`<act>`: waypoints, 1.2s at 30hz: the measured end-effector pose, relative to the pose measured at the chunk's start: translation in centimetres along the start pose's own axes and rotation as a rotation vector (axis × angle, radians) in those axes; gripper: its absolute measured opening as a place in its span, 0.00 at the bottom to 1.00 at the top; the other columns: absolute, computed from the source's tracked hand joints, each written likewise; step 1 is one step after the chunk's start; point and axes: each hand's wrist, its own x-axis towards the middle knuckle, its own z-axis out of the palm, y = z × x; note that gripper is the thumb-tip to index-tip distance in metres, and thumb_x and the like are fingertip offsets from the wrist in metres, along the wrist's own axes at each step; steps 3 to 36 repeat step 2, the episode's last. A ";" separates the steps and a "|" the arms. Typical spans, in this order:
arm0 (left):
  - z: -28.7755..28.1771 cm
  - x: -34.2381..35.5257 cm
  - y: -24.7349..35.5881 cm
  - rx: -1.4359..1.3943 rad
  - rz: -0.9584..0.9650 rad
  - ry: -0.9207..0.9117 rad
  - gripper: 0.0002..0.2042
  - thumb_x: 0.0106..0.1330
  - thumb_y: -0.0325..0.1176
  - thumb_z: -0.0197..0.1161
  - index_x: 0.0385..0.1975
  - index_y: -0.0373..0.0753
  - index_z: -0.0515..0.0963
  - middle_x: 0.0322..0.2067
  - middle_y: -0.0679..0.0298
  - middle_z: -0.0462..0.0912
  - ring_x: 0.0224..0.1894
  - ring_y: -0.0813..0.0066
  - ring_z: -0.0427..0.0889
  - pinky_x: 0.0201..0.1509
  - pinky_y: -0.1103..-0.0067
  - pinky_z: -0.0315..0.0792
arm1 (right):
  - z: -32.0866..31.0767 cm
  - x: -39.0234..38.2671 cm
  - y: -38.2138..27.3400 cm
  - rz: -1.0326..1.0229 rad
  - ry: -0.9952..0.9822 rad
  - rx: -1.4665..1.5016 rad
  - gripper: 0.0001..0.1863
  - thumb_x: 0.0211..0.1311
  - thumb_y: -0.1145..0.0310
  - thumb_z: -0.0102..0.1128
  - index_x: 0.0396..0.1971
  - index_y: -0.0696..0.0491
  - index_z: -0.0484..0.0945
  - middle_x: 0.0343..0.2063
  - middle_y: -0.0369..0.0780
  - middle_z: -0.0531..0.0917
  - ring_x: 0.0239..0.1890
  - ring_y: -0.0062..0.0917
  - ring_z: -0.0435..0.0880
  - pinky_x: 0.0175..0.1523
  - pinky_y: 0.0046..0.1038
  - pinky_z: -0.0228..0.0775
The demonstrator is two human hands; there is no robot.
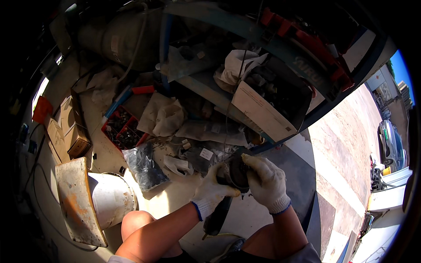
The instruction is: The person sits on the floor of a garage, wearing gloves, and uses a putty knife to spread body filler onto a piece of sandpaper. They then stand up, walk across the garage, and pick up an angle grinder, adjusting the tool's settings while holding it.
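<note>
Here both gloved hands grip the power tool (pixel 228 184): left hand (pixel 210 190) beside its head, right hand (pixel 265 182) closed over the head, handle pointing down toward the person.

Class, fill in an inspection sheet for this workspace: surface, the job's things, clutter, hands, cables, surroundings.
Surface: pale floor, sunlit in patches.
Job's things: dark power tool with round head, handle pointing down toward the person.
Clutter: black plastic bag, red parts tray, cardboard boxes, rags, white bucket on its side.
Hands: gloved left hand and right hand both grip the tool.
Cables: thin cord hanging over an open box.
Surroundings: parked car outdoors at right.
</note>
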 end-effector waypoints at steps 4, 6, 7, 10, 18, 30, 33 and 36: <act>-0.1 0.2 -0.1 0.020 -0.005 -0.003 0.50 0.47 0.16 0.78 0.75 0.28 0.59 0.49 0.52 0.84 0.47 0.67 0.87 0.50 0.75 0.85 | -0.5 -0.3 -0.3 0.100 -0.094 0.003 0.24 0.59 0.76 0.69 0.57 0.47 0.81 0.49 0.44 0.88 0.50 0.41 0.90 0.52 0.34 0.83; -0.1 0.2 -0.1 0.020 -0.005 -0.003 0.50 0.47 0.16 0.78 0.75 0.28 0.59 0.49 0.52 0.84 0.47 0.67 0.87 0.50 0.75 0.85 | -0.5 -0.3 -0.3 0.100 -0.094 0.003 0.24 0.59 0.76 0.69 0.57 0.47 0.81 0.49 0.44 0.88 0.50 0.41 0.90 0.52 0.34 0.83; -0.1 0.2 -0.1 0.020 -0.005 -0.003 0.50 0.47 0.16 0.78 0.75 0.28 0.59 0.49 0.52 0.84 0.47 0.67 0.87 0.50 0.75 0.85 | -0.5 -0.3 -0.3 0.100 -0.094 0.003 0.24 0.59 0.76 0.69 0.57 0.47 0.81 0.49 0.44 0.88 0.50 0.41 0.90 0.52 0.34 0.83; -0.1 0.2 -0.1 0.020 -0.005 -0.003 0.50 0.47 0.16 0.78 0.75 0.28 0.59 0.49 0.52 0.84 0.47 0.67 0.87 0.50 0.75 0.85 | -0.5 -0.3 -0.3 0.100 -0.094 0.003 0.24 0.59 0.76 0.69 0.57 0.47 0.81 0.49 0.44 0.88 0.50 0.41 0.90 0.52 0.34 0.83; -0.1 0.2 -0.1 0.020 -0.005 -0.003 0.50 0.47 0.16 0.78 0.75 0.28 0.59 0.49 0.52 0.84 0.47 0.67 0.87 0.50 0.75 0.85 | -0.5 -0.3 -0.3 0.100 -0.094 0.003 0.24 0.59 0.76 0.69 0.57 0.47 0.81 0.49 0.44 0.88 0.50 0.41 0.90 0.52 0.34 0.83; -0.1 0.2 -0.1 0.020 -0.005 -0.003 0.50 0.47 0.16 0.78 0.75 0.28 0.59 0.49 0.52 0.84 0.47 0.67 0.87 0.50 0.75 0.85 | -0.5 -0.3 -0.3 0.100 -0.094 0.003 0.24 0.59 0.76 0.69 0.57 0.47 0.81 0.49 0.44 0.88 0.50 0.41 0.90 0.52 0.34 0.83; -0.1 0.2 -0.1 0.020 -0.005 -0.003 0.50 0.47 0.16 0.78 0.75 0.28 0.59 0.49 0.52 0.84 0.47 0.67 0.87 0.50 0.75 0.85 | -0.5 -0.3 -0.3 0.100 -0.094 0.003 0.24 0.59 0.76 0.69 0.57 0.47 0.81 0.49 0.44 0.88 0.50 0.41 0.90 0.52 0.34 0.83; -0.1 0.2 -0.1 0.020 -0.005 -0.003 0.50 0.47 0.16 0.78 0.75 0.28 0.59 0.49 0.52 0.84 0.47 0.67 0.87 0.50 0.75 0.85 | -0.5 -0.3 -0.3 0.100 -0.094 0.003 0.24 0.59 0.76 0.69 0.57 0.47 0.81 0.49 0.44 0.88 0.50 0.41 0.90 0.52 0.34 0.83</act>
